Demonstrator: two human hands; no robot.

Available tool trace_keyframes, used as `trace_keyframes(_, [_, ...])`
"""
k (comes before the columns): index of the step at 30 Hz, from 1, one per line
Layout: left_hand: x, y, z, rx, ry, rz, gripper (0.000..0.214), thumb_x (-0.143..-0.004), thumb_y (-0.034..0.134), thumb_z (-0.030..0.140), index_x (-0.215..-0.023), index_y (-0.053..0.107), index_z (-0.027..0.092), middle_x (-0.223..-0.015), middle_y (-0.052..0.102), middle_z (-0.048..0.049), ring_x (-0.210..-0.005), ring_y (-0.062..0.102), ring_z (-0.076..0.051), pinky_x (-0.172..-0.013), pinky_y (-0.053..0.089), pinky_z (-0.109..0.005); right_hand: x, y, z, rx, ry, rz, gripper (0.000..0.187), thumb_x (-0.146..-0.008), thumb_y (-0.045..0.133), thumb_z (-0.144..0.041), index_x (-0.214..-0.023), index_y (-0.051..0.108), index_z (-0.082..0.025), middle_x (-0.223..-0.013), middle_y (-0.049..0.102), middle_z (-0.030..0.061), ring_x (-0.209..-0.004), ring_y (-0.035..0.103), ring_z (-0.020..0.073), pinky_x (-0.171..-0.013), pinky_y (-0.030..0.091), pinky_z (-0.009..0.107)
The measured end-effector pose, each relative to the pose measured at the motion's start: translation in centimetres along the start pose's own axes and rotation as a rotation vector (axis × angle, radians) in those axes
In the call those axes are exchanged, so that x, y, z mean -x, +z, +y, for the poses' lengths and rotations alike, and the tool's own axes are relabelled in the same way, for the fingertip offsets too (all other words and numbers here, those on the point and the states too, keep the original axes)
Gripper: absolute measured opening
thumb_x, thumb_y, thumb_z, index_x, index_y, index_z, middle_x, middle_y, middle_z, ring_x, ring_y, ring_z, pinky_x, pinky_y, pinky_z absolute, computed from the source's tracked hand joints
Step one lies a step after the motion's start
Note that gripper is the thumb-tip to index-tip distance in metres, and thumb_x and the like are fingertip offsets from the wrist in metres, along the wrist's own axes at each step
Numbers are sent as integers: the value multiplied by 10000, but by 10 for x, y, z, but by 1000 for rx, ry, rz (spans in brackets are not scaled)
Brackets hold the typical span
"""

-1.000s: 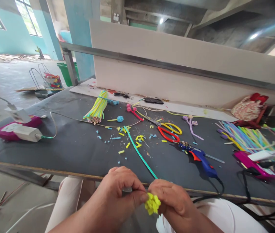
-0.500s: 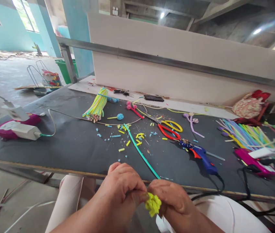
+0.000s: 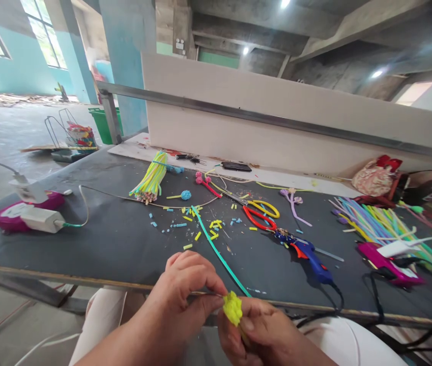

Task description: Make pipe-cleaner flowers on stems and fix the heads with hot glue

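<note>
Just off the table's front edge, a small bumpy yellow pipe-cleaner flower (image 3: 233, 307) is held between my two hands. Thumb and forefinger of my left hand (image 3: 185, 292) pinch at its left side. My right hand (image 3: 267, 328) is closed around its lower right, fingers curled under; part of its base is hidden there. A green pipe cleaner (image 3: 219, 255) lies on the table just beyond my hands. Short yellow and blue cut pieces (image 3: 214, 223) are scattered past it.
Red-and-yellow scissors (image 3: 259, 217) and a blue glue gun (image 3: 311, 259) lie to the right. Pipe-cleaner bundles (image 3: 150, 178) stand at back left and lie at far right. Purple power strips (image 3: 387, 267) with cables sit at both sides. A blue ball-topped stem (image 3: 185, 195) lies mid-table.
The flower has shifted slightly up and left and turned. My right fingers have come round under it, with the thumb now showing. The view has tilted up a little.
</note>
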State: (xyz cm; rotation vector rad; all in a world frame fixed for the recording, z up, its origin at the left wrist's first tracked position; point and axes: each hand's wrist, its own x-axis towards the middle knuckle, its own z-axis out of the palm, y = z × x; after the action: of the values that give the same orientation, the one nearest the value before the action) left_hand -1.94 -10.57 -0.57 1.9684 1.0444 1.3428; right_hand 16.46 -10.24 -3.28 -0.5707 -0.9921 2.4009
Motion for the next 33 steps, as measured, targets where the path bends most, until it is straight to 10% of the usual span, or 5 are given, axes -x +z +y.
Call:
trace_keyframes(17, [13,5,-4,-58,44,36,143,-724,661,57,-710,614,192,-685,626,26,-699,581,-129,-723,413,-291,3,-7,5,280,24,49,452,-801,578,-567,-739,539,-122,-528,369,-87,-369,279,9,-345,173,146])
trace_keyframes(33, [15,2,-4,-150,124,24,164,-743,623,32,-727,590,192,-678,599,36,-683,553,-118,-731,361,-300,15,2,-5,1041,15,169,444,-956,268,-512,-826,525,-175,-655,437,-33,-555,453,81,-517,385,192])
